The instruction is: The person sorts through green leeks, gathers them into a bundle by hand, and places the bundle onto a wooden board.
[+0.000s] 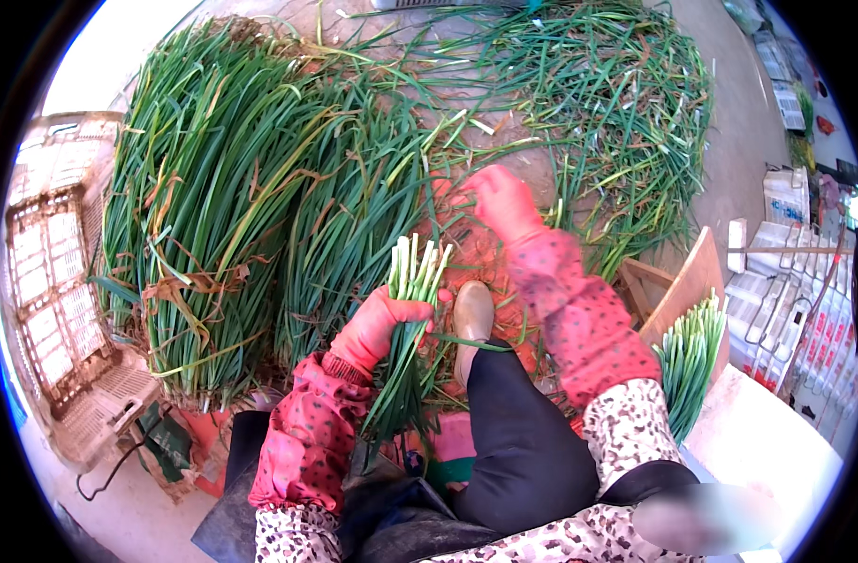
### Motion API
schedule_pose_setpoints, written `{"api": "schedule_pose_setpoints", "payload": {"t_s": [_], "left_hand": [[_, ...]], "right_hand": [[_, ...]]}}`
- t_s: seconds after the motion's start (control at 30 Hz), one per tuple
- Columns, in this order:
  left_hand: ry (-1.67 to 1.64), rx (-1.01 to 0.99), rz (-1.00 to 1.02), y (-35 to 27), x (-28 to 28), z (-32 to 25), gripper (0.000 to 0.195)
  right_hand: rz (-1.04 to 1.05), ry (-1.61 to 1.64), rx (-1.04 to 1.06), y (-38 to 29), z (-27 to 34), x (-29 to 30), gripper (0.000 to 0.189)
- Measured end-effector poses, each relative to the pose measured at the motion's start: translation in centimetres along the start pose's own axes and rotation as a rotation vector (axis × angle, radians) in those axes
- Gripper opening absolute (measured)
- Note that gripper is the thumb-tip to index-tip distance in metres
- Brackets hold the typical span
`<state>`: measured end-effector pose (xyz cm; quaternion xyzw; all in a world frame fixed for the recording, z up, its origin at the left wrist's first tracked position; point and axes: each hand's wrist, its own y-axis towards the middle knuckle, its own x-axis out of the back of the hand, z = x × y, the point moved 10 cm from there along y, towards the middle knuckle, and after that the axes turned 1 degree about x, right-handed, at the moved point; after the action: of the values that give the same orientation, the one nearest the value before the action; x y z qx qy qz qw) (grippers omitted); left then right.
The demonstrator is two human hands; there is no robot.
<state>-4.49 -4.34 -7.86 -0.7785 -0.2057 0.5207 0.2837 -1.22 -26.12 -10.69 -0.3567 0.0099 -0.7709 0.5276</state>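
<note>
My left hand (379,327), in a pinkish-red rubber glove, grips a small bunch of green allium stalks (418,271). Their pale stem ends point away from me, and the leaves hang down toward my lap. My right hand (503,204), gloved alike, reaches out over the littered floor with its fingers curled. Bits of leaf show at its fingertips, but whether it pinches any is unclear. To the left of both hands rises a large heap of uncleaned stalks (218,204) with long green leaves and some dry brown ones.
Loose discarded leaves (612,119) spread over the floor at the upper right. A neat bunch of stalks (692,359) leans against a wooden board (682,281) on my right, beside a white block (766,422). Plastic crates (56,295) stand at the left. My boot (474,310) is between my hands.
</note>
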Motion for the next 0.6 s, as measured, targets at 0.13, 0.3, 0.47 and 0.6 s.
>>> {"api": "schedule_pose_setpoints", "payload": {"t_s": [0.13,0.3,0.47,0.6], "left_hand": [[-0.019,-0.028,-0.053,-0.5,1.5,0.2,0.028],[0.042,0.013,-0.091,0.0,1.9,0.2,0.012],[0.093,0.007,-0.141,-0.4,2.0,0.4,0.021],[0.081,0.028,-0.03,0.6,0.1,1.0,0.044]], "right_hand": [[0.147,0.142,0.366,-4.1,9.3,-0.7,0.015],[0.18,-0.245,0.713,-9.0,12.4,-6.0,0.016],[0.263,-0.455,0.425,-6.6,8.7,-9.0,0.014],[0.021,-0.65,0.23,-2.4,1.8,-1.2,0.012]]}}
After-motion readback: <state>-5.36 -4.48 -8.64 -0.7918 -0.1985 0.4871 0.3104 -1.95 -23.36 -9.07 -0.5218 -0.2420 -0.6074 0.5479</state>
